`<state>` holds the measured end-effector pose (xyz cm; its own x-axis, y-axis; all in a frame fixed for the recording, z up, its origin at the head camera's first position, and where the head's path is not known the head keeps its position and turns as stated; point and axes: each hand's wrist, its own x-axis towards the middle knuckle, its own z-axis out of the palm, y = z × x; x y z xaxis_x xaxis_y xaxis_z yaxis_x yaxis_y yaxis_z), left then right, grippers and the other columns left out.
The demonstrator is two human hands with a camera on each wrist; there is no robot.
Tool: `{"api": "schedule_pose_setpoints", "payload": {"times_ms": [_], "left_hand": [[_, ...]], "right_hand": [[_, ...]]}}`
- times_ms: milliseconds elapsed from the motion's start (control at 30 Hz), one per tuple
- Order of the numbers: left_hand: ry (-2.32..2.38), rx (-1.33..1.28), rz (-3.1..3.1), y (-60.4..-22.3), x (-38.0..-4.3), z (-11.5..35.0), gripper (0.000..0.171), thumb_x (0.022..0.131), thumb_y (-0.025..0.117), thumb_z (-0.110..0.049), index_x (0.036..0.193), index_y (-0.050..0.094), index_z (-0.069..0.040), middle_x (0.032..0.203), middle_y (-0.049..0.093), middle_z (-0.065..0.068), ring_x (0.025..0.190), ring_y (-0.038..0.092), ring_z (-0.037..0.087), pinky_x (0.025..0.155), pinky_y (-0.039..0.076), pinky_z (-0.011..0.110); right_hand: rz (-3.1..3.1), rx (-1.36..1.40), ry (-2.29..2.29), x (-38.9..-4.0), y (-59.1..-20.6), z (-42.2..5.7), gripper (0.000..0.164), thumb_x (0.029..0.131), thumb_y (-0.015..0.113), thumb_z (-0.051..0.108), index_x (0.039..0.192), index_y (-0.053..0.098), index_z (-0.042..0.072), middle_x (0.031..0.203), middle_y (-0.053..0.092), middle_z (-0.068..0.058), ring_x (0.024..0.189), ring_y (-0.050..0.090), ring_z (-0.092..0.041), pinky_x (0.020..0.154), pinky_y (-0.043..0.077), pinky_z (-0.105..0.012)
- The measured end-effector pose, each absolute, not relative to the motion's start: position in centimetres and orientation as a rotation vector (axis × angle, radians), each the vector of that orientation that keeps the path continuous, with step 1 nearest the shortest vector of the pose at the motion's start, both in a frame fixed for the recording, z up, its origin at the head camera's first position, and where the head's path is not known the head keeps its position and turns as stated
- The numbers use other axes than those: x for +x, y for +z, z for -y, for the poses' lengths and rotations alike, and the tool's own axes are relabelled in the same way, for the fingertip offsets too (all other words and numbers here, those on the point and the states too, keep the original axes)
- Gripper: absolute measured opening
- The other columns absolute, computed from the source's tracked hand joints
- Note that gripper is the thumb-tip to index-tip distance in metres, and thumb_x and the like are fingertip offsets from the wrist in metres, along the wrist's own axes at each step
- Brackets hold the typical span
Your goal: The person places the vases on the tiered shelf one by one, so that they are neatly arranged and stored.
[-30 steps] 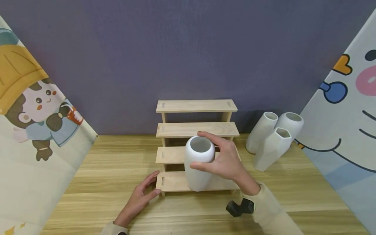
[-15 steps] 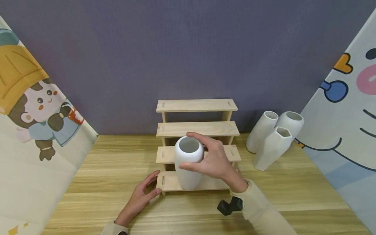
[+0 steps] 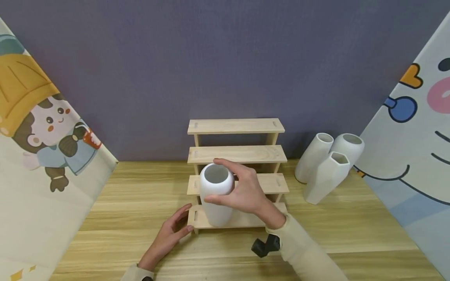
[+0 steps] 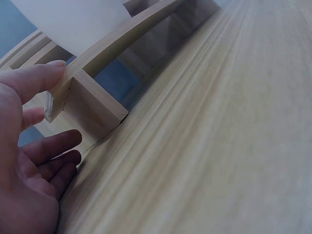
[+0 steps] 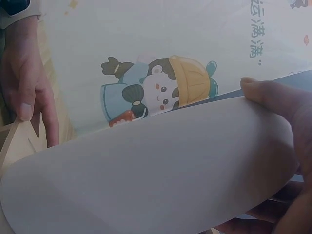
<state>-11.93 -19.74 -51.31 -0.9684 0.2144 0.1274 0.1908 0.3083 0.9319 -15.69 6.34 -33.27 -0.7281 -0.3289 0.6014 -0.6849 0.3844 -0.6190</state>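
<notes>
My right hand (image 3: 242,189) grips a white vase (image 3: 211,203) near its mouth, with the thumb in front and a finger at the far side of the rim. Upright, the vase stands over the left part of the lowest step of a wooden tiered stand (image 3: 237,154); its base overlaps that step. In the right wrist view the vase's smooth side (image 5: 146,170) fills the lower part. My left hand (image 3: 168,234) holds the left end of the lowest step between thumb and index finger. Its thumb (image 4: 44,78) lies at the front corner in the left wrist view; the other fingers curl loosely below.
Three more white vases, one slim (image 3: 314,158), one rounded (image 3: 348,146) and one faceted (image 3: 327,177), stand close together right of the stand on the wood-grain table (image 3: 351,230). A dark wall (image 3: 225,58) rises behind, with cartoon-printed panels (image 3: 52,156) at both sides.
My right hand has carried the vase leftward along the lowest step, from its middle to the left part. The left hand stays at the step's left end.
</notes>
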Motion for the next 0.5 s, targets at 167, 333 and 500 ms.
{"api": "schedule_pose_setpoints", "payload": {"times_ms": [167,333,500], "left_hand": [[1.800,0.413,-2.539,-51.3,-11.9,19.8,0.059,0.094,0.068,-0.012,0.148,0.046,-0.010,0.134,0.064,0.019,0.118,0.057,-0.005,0.102,0.043,0.015],[1.819,0.516,-2.547,-51.5,-11.9,19.9,0.058,0.095,0.067,-0.009,0.148,0.045,-0.007,0.131,0.064,0.023,0.118,0.057,-0.005,0.102,0.044,0.015],[1.847,0.558,-2.528,-51.5,-11.9,19.9,0.057,0.094,0.066,-0.006,0.148,0.046,-0.007,0.130,0.065,0.024,0.117,0.058,-0.005,0.101,0.045,0.016]], "right_hand": [[2.258,0.903,1.284,-15.8,-33.2,-5.8,0.084,0.054,0.098,0.028,0.128,0.065,0.006,0.117,0.075,-0.010,0.099,0.074,-0.021,0.077,0.060,-0.031],[2.272,0.909,1.306,-15.7,-33.2,-5.3,0.084,0.055,0.098,0.027,0.130,0.064,0.008,0.119,0.074,-0.009,0.099,0.073,-0.019,0.078,0.059,-0.026],[2.278,0.909,1.331,-15.6,-33.2,-5.0,0.083,0.056,0.097,0.027,0.130,0.064,0.009,0.118,0.075,-0.009,0.097,0.073,-0.019,0.075,0.058,-0.024]]}}
